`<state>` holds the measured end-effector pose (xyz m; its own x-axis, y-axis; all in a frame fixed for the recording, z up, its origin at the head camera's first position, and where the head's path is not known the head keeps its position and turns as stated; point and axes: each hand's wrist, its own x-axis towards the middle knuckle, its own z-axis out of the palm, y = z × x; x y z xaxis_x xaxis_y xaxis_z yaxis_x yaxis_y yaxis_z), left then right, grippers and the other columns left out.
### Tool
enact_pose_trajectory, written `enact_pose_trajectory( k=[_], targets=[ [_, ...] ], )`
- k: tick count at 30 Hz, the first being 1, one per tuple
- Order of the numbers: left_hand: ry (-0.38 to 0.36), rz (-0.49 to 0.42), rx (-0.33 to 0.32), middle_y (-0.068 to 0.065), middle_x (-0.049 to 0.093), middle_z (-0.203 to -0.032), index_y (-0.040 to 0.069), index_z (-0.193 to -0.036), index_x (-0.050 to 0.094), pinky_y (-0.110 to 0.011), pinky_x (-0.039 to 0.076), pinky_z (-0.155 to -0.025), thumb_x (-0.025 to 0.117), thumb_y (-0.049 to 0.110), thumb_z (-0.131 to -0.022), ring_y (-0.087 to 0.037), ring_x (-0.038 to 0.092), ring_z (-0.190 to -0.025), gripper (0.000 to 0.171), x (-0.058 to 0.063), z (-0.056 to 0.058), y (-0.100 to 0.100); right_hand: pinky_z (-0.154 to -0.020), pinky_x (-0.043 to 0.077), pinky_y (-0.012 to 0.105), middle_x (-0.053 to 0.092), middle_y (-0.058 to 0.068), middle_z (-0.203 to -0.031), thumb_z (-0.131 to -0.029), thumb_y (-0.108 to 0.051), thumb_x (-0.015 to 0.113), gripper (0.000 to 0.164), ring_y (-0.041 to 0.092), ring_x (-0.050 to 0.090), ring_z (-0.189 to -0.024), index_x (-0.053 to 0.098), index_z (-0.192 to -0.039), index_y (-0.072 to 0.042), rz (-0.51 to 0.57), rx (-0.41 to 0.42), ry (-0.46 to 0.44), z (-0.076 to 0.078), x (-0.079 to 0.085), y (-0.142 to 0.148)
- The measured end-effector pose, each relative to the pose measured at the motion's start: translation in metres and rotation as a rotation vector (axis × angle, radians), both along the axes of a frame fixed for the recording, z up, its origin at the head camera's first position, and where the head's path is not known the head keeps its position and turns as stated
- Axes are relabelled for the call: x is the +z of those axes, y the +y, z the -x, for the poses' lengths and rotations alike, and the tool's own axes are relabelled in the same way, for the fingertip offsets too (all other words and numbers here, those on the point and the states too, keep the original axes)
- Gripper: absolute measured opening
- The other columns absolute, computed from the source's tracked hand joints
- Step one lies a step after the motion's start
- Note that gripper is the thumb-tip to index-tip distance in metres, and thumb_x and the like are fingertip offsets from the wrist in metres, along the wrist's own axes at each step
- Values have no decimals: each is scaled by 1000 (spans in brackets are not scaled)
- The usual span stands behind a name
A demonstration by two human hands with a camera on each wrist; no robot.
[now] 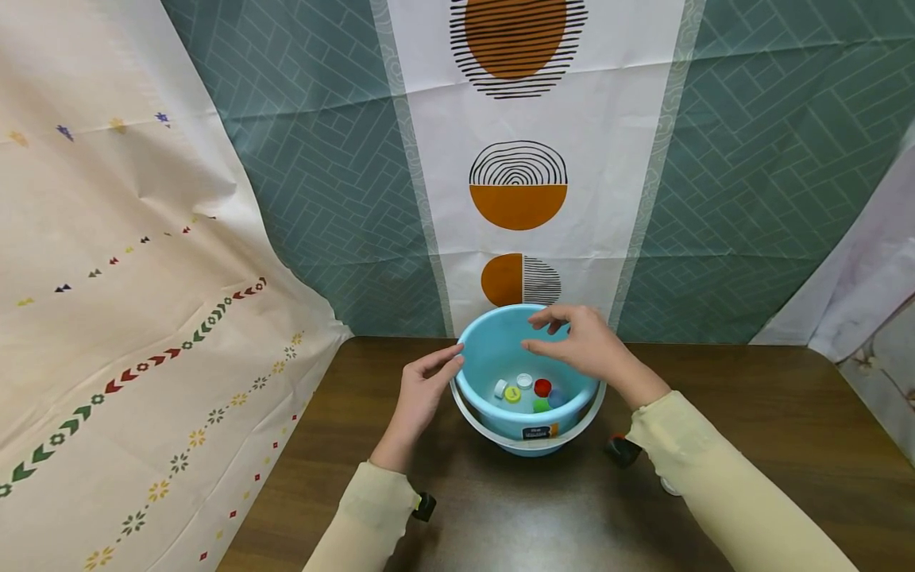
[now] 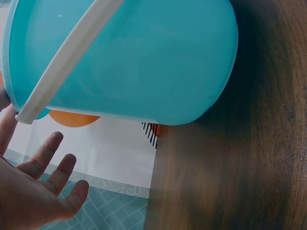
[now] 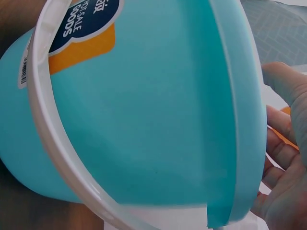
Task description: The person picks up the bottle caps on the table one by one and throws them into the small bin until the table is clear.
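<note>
A light blue bucket (image 1: 493, 334) stands upright on the table, its white handle (image 2: 67, 57) hanging down along the front. Several small bottle caps lie on its bottom, among them a red cap (image 1: 542, 388), a yellow cap (image 1: 512, 394), a green cap (image 1: 541, 405) and a white cap (image 1: 524, 381). My left hand (image 1: 422, 389) pinches the bucket's left rim between thumb and forefinger, the other fingers spread beside the wall. Over the bucket's right side, my right hand (image 1: 582, 345) hovers with loosely bent fingers and nothing between them.
A dark wooden table (image 1: 715, 397) carries the bucket. Partly hidden under the right forearm lies a small white round thing (image 1: 670, 486). Behind hangs a green and white patterned cloth (image 1: 329, 159), and a cream cloth (image 1: 143, 262) drapes along the left.
</note>
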<state>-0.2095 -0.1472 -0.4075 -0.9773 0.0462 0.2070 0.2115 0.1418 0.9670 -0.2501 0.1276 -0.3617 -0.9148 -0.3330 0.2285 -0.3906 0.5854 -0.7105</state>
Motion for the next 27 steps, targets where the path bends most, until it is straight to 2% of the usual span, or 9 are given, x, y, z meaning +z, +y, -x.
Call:
enact_pose_trajectory(
  k=[4, 8, 19, 23, 27],
  targets=[
    [0, 19, 4, -10, 65, -121, 4, -117, 65, -28, 52, -87, 65, 17, -89, -18, 60, -112, 32, 5, -4, 2, -76, 48, 34, 65, -8, -108, -74, -56, 70, 45, 18, 55, -98, 65, -110, -29, 13, 1, 2, -1, 2, 4],
    [4, 17, 7, -10, 65, -121, 3, -117, 65, -28, 52, -87, 64, 16, -89, -18, 61, -111, 31, 6, -5, 2, -79, 47, 36, 66, -4, -109, -76, -53, 71, 44, 19, 56, -98, 65, -111, -27, 13, -9, 28, -4, 5, 11],
    [1, 11, 9, -10, 66, -120, 5, -116, 66, -28, 52, -86, 65, 17, -88, -17, 61, -110, 31, 4, -4, 1, -72, 44, 34, 67, 2, -108, -75, -54, 70, 51, 22, 52, -96, 66, -113, -20, -1, -120, 30, -11, 4, 46],
    [-13, 17, 11, -8, 66, -120, 6, -117, 66, -29, 52, -87, 65, 18, -88, -16, 61, -111, 31, 4, -4, 1, -70, 46, 34, 67, 0, -106, -75, -53, 71, 48, 20, 52, -93, 66, -111, -22, -3, -166, 48, -15, 1, 62],
    [-8, 15, 13, -8, 65, -121, 6, -117, 66, -29, 52, -88, 65, 17, -89, -17, 61, -111, 31, 4, -4, 2, -75, 46, 35, 67, -2, -108, -76, -55, 69, 47, 16, 53, -93, 66, -111, -24, -11, -199, 63, -21, -4, 78]
  ],
)
